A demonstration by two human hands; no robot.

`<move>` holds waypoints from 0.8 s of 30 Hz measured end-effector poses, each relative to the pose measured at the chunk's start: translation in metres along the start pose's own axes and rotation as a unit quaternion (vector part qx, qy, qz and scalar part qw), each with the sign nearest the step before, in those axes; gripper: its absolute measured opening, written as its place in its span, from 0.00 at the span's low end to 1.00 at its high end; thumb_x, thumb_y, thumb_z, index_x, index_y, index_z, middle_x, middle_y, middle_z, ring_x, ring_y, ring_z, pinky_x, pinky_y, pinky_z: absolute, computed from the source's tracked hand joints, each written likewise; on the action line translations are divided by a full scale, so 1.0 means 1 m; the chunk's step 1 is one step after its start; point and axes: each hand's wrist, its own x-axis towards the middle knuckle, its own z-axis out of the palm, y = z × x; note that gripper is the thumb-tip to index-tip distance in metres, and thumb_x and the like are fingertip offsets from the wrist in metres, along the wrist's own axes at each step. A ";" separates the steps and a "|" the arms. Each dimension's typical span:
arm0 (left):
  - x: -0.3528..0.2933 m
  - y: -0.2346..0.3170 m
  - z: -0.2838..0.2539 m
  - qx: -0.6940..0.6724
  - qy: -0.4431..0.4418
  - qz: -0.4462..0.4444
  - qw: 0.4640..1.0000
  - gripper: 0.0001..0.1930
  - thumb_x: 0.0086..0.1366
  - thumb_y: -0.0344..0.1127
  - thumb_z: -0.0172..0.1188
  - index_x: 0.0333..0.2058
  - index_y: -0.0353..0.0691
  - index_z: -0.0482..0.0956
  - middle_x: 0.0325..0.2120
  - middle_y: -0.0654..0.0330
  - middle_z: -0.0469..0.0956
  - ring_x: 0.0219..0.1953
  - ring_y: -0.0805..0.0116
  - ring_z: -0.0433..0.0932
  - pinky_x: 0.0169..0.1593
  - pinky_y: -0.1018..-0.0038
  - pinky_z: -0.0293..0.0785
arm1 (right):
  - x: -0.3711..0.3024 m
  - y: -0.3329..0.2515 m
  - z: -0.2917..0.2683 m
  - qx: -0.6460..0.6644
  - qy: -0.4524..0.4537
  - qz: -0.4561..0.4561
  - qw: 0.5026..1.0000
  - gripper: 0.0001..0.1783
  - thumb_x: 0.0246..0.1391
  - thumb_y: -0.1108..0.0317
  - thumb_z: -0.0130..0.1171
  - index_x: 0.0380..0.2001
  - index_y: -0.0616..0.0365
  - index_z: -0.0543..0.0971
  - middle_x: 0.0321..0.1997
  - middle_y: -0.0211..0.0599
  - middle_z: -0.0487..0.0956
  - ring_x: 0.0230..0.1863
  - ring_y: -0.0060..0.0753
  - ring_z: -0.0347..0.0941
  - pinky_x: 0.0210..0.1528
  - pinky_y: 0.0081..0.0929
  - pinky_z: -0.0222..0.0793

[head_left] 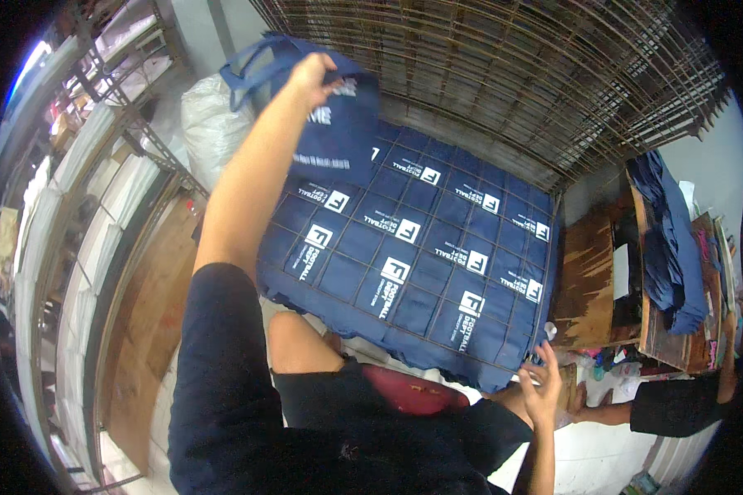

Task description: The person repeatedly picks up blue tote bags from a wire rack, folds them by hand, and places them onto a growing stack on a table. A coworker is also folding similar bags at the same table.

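Observation:
My left hand (312, 78) reaches far forward with its fingers closed on a navy tote bag (338, 136), which has white print and loop handles. The bag hangs at the back left, over the far corner of a wire rack (351, 320). Navy fabric pieces (425, 272) with white printing lie side by side across this rack. Near the rack's right front corner, my right hand (541, 386) is raised with its fingers spread and nothing in them.
Tilted wire racks (504, 49) rise behind the fabric. A whitish plastic sack (215, 124) stands at the back left, beside shelves (82, 239) of pale stacks. Navy fabric (673, 247) hangs over a wooden stand at right. Another person's leg (677, 408) is at lower right; a red seat (413, 389) is below me.

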 end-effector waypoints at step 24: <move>0.135 -0.244 -0.267 0.014 0.358 -0.176 0.917 0.21 0.51 0.34 0.64 0.44 0.37 0.72 0.44 0.52 0.73 0.45 0.58 0.74 0.47 0.65 0.74 | -0.096 0.207 -0.053 -0.313 0.113 0.138 0.933 0.13 0.50 0.67 0.53 0.36 0.65 0.74 0.34 0.41 0.65 0.30 0.32 0.65 0.31 0.26 0.65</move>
